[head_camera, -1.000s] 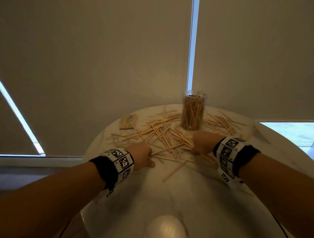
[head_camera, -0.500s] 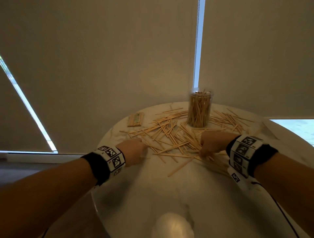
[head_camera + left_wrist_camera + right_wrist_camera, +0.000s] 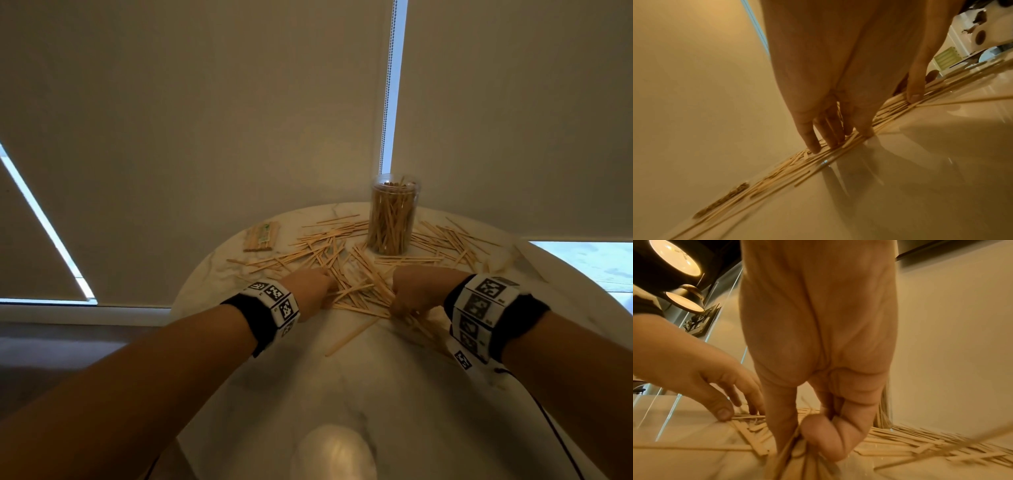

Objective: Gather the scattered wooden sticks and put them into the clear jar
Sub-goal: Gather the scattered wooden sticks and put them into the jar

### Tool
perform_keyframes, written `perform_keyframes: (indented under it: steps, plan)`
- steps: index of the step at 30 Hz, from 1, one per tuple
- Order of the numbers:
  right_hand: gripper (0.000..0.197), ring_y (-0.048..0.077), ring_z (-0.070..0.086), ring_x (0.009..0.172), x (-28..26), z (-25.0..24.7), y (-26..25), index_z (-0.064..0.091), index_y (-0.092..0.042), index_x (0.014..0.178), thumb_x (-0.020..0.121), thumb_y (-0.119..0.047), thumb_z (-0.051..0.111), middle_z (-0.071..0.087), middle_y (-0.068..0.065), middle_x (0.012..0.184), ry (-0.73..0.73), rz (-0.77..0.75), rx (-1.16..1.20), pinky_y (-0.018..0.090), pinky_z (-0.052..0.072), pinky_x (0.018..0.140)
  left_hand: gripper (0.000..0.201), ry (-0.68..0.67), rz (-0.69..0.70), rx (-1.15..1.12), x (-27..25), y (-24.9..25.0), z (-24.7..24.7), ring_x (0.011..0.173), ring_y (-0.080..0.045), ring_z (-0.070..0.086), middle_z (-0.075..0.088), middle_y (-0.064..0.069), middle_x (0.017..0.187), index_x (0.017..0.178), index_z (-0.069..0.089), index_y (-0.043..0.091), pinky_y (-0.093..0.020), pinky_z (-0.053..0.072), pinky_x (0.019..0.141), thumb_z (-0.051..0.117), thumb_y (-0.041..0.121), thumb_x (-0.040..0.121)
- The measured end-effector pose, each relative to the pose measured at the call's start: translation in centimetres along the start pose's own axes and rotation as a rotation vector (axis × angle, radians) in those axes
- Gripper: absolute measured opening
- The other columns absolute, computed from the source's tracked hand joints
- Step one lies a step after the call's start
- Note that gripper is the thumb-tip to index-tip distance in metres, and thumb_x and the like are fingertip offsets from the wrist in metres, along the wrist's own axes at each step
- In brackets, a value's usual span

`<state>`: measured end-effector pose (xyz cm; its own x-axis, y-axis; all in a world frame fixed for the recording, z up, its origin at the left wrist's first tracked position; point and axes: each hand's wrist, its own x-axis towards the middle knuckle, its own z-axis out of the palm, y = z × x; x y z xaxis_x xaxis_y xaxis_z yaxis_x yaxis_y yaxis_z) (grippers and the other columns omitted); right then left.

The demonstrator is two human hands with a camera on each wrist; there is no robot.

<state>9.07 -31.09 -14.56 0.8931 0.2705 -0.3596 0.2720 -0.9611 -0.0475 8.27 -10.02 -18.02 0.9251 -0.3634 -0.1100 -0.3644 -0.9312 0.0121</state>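
Between the 2 hands, thin pale wooden sticks (image 3: pixel 356 284) lie scattered on the round white marble table (image 3: pixel 394 394). The left hand (image 3: pixel 308 291) presses straight, spread fingers (image 3: pixel 812 142) onto them. The right hand (image 3: pixel 419 291) curls, clamping a bundle of sticks (image 3: pixel 789 456). Beyond the right hand stands the clear cylindrical plastic jar (image 3: pixel 394 219), already stick-filled.

Round marble table (image 3: pixel 394 394), scattered wooden sticks (image 3: pixel 346 270), clear jar (image 3: pixel 394 219), banded bundle (image 3: pixel 262 236)

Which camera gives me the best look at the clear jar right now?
The head view: the clear jar stands upright on the table's far side, packed with sticks. The right wrist view catches only a blurred sliver behind the right hand; in the left wrist view I cannot find it.
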Motion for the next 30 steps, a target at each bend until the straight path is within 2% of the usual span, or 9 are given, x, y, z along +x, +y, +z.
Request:
perform_keyframes:
  steps: [7,10,12,17,19,22,25,27,30]
  plan:
    - [0.032,0.016,0.052,0.059,-1.0,0.0,0.3,0.055,-0.012,0.062,0.093,-0.02,0.053,0.056,0.001,0.063,0.02,0.01,-0.023,0.026,0.044,0.059,0.026,0.095,0.039,0.084,0.6,0.1,0.6,0.116,-0.025,0.05,0.054,-0.007,0.127,0.124,0.06,0.017,-0.033,0.041,0.094,0.056,0.018,0.099]
    - [0.026,0.017,0.056,0.063,-1.5,-0.5,1.0,0.067,-0.006,0.078,0.094,-0.023,0.055,0.067,0.006,0.077,0.02,0.018,-0.001,0.026,0.046,0.059,0.028,0.096,0.035,0.071,0.9,0.1,0.9,0.117,-0.025,0.05,0.055,-0.007,0.127,0.126,0.056,0.016,-0.032,0.041,0.093,0.057,0.015,0.098]
    - [0.023,0.015,0.06,0.064,-1.9,-1.2,1.5,0.071,-0.003,0.092,0.097,-0.02,0.055,0.073,0.008,0.091,0.053,0.026,0.07,0.024,0.048,0.057,0.027,0.109,0.031,0.073,0.9,0.2,1.1,0.115,-0.025,0.05,0.054,-0.008,0.127,0.127,0.054,0.015,-0.032,0.041,0.091,0.056,0.017,0.099]
    - [0.022,0.018,0.071,0.078,-2.7,-3.0,2.6,0.068,-0.002,0.099,0.101,-0.016,0.051,0.074,0.006,0.092,0.218,0.023,0.404,0.035,0.061,0.075,0.027,0.089,0.023,0.122,0.8,0.5,1.6,0.114,-0.027,0.046,0.045,-0.011,0.129,0.126,0.047,0.012,-0.036,0.044,0.094,0.049,0.011,0.099]
    - [0.02,0.021,0.071,0.081,-3.3,-3.6,2.6,0.066,-0.007,0.097,0.102,-0.017,0.049,0.072,0.008,0.093,0.295,0.014,0.551,0.035,0.061,0.073,0.03,0.1,0.033,0.112,0.7,0.7,1.3,0.114,-0.028,0.048,0.047,-0.011,0.127,0.127,0.045,0.011,-0.038,0.046,0.094,0.048,0.005,0.097]
    - [0.02,0.023,0.071,0.079,-4.2,-4.2,2.7,0.064,-0.014,0.09,0.102,-0.017,0.048,0.073,0.008,0.089,0.439,-0.012,0.635,0.041,0.06,0.078,0.031,0.197,0.046,-0.048,0.5,0.9,0.1,0.098,-0.027,0.055,0.051,-0.009,0.118,0.122,0.044,0.011,-0.032,0.044,0.078,0.047,-0.002,0.094]
    - [0.021,0.022,0.071,0.078,-4.6,-4.2,2.8,0.064,-0.018,0.088,0.101,-0.019,0.049,0.073,0.005,0.085,0.512,-0.036,0.705,0.046,0.059,0.08,0.03,0.351,0.018,-0.266,0.7,1.1,-1.8,0.086,-0.024,0.051,0.048,-0.003,0.111,0.121,0.044,0.012,-0.034,0.041,0.072,0.041,-0.003,0.095]
    - [0.02,0.02,0.071,0.077,-4.7,-4.1,2.4,0.064,-0.022,0.086,0.1,-0.021,0.05,0.072,0.002,0.084,0.527,-0.048,0.719,0.045,0.059,0.08,0.015,0.489,-0.017,-0.467,1.1,1.6,-3.2,0.079,-0.02,0.047,0.049,-0.001,0.097,0.112,0.048,0.012,-0.031,0.037,0.068,0.038,0.009,0.102]
    - [0.018,0.016,0.071,0.075,-4.2,-4.0,1.4,0.065,-0.021,0.091,0.1,-0.024,0.051,0.072,0.0,0.084,0.543,-0.06,0.781,0.041,0.061,0.076,0.022,0.603,-0.091,-0.892,2.4,3.1,-4.4,0.069,-0.016,0.049,0.054,0.002,0.082,0.109,0.056,0.017,-0.032,0.041,0.064,0.037,0.026,0.106]
